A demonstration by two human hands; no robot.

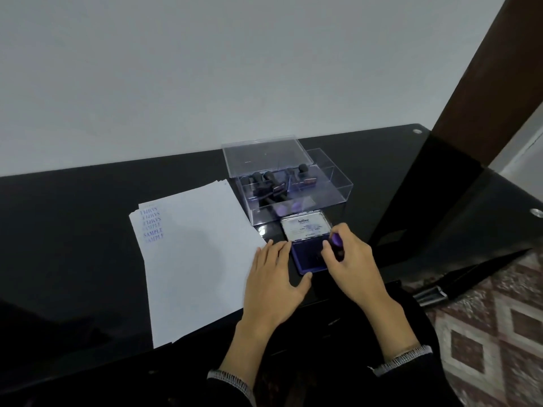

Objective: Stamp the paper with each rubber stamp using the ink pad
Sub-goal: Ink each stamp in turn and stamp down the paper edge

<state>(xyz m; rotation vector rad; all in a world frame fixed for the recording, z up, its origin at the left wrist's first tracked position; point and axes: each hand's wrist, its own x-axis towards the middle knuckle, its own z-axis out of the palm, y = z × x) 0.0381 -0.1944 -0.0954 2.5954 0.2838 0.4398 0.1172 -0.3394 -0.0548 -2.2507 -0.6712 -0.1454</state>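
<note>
Glossy black worktop (88, 230) ran across the middle of the frame, plain white wall (205, 69) behind, patterned brown-and-cream floor (484, 333) lower right. Right hand (352, 265) had its grip pinched on a purple-handled rubber stamp (335, 241) over the open blue ink pad (305, 257). Left hand (276, 277) lay flat, fingers spread, touching the pad's edge. White paper stack (194, 254) with blue SAMPLE prints sat left; clear plastic box (288, 183) of stamps behind.

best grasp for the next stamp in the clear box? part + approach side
Take a stamp by its dark rounded handle, coming from above through the open top of the clear box. The lid stands raised along the far side and the walls block the sides. The handles point up or lie across each other, so pinch the uppermost one.
</note>
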